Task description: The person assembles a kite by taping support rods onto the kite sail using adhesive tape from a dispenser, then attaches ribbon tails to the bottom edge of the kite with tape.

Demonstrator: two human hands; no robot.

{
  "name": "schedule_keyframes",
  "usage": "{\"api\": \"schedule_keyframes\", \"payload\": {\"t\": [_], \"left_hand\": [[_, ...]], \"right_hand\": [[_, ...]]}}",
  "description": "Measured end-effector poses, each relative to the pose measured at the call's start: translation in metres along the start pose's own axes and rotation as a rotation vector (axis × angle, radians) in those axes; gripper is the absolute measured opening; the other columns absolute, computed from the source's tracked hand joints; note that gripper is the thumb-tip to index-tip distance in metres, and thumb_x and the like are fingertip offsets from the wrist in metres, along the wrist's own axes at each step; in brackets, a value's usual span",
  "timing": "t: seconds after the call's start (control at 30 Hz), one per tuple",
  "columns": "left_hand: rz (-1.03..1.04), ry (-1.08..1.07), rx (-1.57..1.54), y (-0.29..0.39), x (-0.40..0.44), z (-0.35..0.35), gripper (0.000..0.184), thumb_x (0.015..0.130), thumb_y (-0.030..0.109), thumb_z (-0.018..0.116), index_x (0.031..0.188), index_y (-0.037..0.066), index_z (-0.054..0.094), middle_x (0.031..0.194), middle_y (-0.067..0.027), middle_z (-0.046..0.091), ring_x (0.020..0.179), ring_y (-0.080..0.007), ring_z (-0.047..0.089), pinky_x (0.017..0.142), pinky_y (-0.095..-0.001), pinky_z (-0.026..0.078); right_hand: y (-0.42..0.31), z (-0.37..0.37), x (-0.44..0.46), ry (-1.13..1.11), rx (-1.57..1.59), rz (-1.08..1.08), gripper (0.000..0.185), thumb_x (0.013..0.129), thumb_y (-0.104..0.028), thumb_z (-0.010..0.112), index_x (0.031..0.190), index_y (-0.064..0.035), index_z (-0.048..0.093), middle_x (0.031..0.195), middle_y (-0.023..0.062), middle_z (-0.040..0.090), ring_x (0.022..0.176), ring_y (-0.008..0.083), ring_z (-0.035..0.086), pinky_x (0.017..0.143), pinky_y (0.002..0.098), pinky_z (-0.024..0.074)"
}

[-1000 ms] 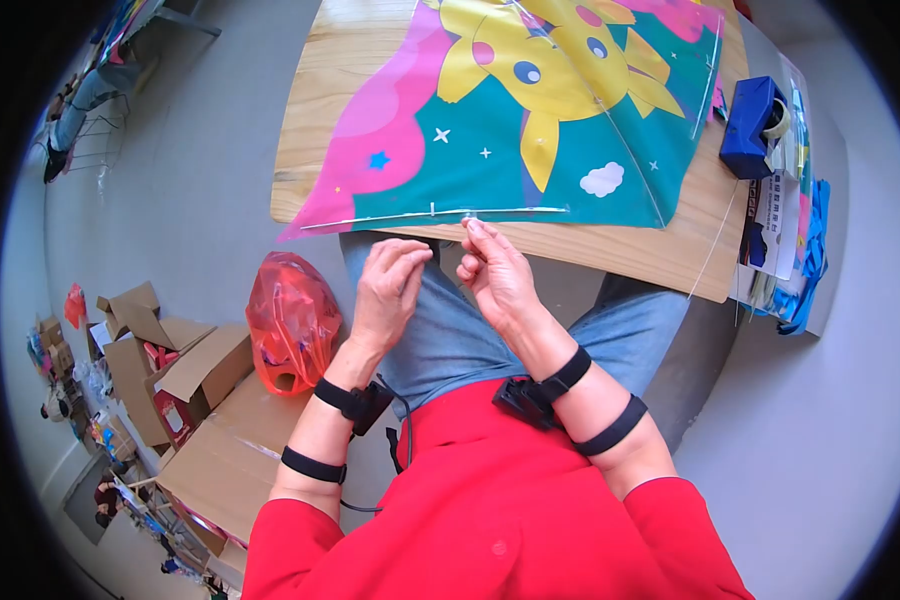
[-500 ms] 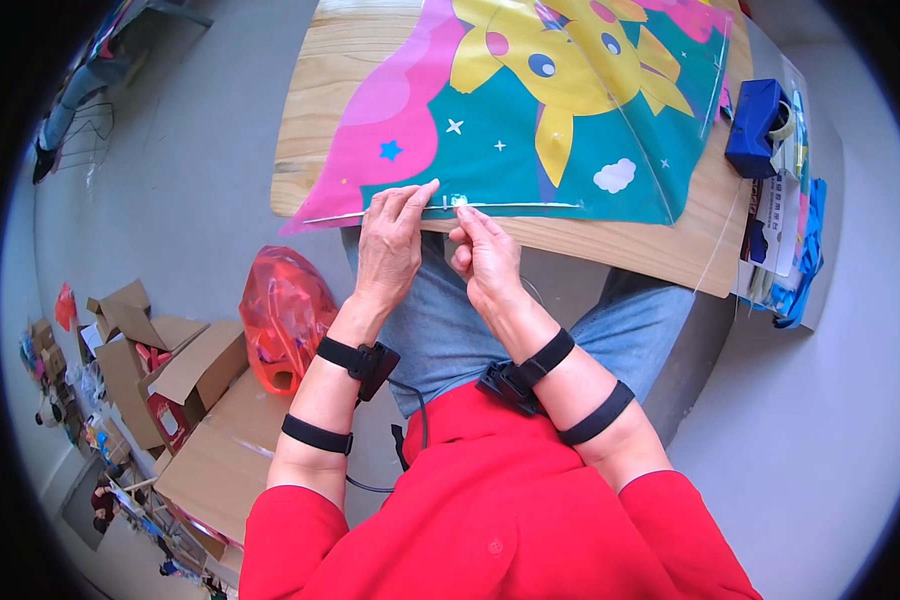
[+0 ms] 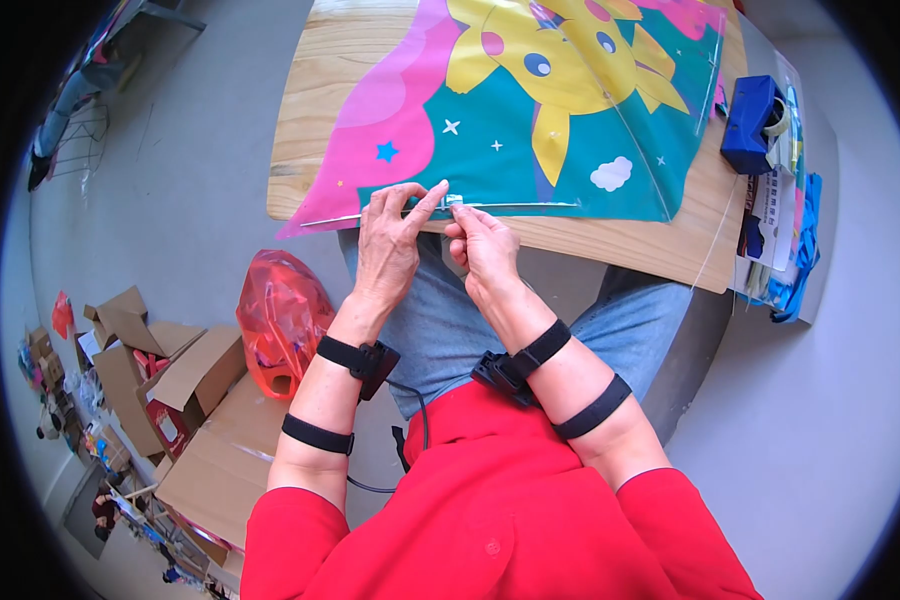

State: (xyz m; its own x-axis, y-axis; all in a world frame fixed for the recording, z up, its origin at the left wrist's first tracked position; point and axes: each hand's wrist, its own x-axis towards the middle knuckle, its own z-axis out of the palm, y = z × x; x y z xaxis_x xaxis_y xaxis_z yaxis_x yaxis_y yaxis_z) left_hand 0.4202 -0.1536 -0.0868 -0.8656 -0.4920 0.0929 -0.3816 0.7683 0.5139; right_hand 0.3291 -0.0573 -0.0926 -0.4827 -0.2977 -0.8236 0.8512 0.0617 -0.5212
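Note:
A printed plastic kite sheet [image 3: 490, 165], teal and pink with a yellow cartoon figure, lies on the wooden table. Along its near edge runs a thin white rod [image 3: 525, 206]. My left hand [image 3: 388, 240] rests at that edge, fingers bent over the rod and sheet, its forefinger and thumb close to a small clear piece of tape [image 3: 454, 200]. From the other side my right hand [image 3: 485, 245] pinches this piece between thumb and forefinger, against the rod. The palm sides of both hands are hidden.
On the table's [image 3: 305, 110] right side stands a blue tape dispenser [image 3: 750, 125], with papers and blue strips [image 3: 808, 240] beside it. A red plastic bag [image 3: 282, 320] and open cardboard boxes [image 3: 195, 375] sit to my left. A thin string hangs off the table's right corner.
My left forefinger has shifted slightly right, toward the clear piece. My right hand keeps its pinch at the rod. The whole view has shifted a little.

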Motion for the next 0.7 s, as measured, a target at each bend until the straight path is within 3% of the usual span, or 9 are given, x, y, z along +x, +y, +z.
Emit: {"api": "schedule_keyframes", "payload": {"t": [0.23, 0.43, 0.7], "left_hand": [[-0.028, -0.005, -0.006, -0.001, 0.002, 0.001, 0.065, 0.077, -0.007, 0.053, 0.133, 0.025, 0.058, 0.115, -0.0059, 0.055, 0.110, -0.0267, 0.052, 0.093, -0.0401, 0.043], [0.092, -0.059, 0.136, -0.002, 0.002, -0.003, 0.059, 0.079, 0.001, 0.056, 0.130, 0.029, 0.060, 0.115, -0.0044, 0.052, 0.109, -0.0246, 0.051, 0.091, -0.0389, 0.043], [0.138, -0.105, 0.242, -0.001, 0.010, -0.002, 0.051, 0.079, 0.007, 0.058, 0.126, 0.027, 0.062, 0.112, -0.0044, 0.052, 0.108, -0.0232, 0.051, 0.088, -0.0390, 0.045]], "right_hand": [[-0.004, 0.003, 0.003, 0.034, -0.044, 0.048, 0.016, 0.092, -0.020, 0.066, 0.096, -0.0050, 0.064, 0.070, 0.0032, 0.065, 0.047, 0.0066, 0.053, 0.041, 0.0198, 0.0365], [-0.007, 0.006, 0.004, 0.050, -0.051, 0.052, 0.016, 0.093, -0.020, 0.065, 0.094, -0.0038, 0.064, 0.071, 0.0042, 0.065, 0.049, 0.0079, 0.055, 0.042, 0.0207, 0.0374], [-0.013, 0.009, -0.003, 0.070, -0.044, 0.111, 0.016, 0.092, -0.018, 0.065, 0.097, -0.0023, 0.066, 0.077, 0.0057, 0.069, 0.052, 0.0088, 0.058, 0.042, 0.0198, 0.0393]]}}
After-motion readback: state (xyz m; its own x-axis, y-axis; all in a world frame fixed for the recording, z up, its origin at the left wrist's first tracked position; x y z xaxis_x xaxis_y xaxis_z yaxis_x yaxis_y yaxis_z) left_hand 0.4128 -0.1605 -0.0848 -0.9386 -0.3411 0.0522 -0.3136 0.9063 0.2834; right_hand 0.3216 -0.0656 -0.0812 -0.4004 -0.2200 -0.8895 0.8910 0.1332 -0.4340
